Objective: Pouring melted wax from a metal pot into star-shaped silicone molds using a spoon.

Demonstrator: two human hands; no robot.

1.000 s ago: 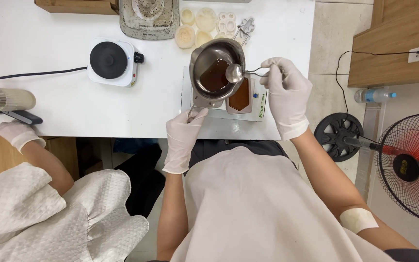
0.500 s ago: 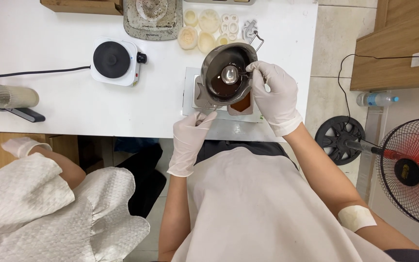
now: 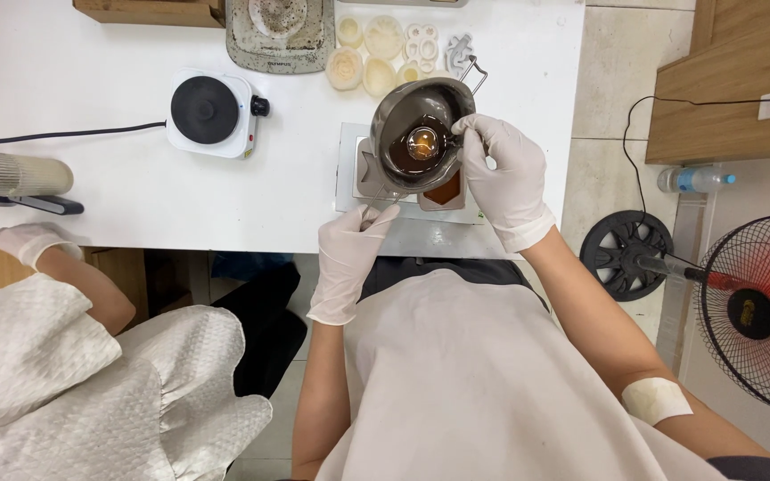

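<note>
My left hand (image 3: 351,260), in a white glove, grips the handle of a metal pouring pot (image 3: 394,114) that holds dark brown liquid. The pot hangs over a grey platform (image 3: 350,171) near the table's front edge. My right hand (image 3: 503,175), also gloved, holds a metal spoon (image 3: 423,142) whose bowl sits in the middle of the liquid. A small container of amber-brown liquid (image 3: 444,190) stands on the platform, partly hidden under the pot and my right hand.
On the white table (image 3: 118,191) are a small electric hotplate (image 3: 212,112), a square grey slab (image 3: 278,34) and several cream moulded shapes (image 3: 363,69). A co-worker's gloved hand (image 3: 30,240) is at left near a heat gun (image 3: 21,176). A fan (image 3: 759,312) stands at right.
My right hand has come in from the right to the pot's rim, and the spoon's bowl has moved to the middle of the liquid. The co-worker's hand has dropped away from the table edge.
</note>
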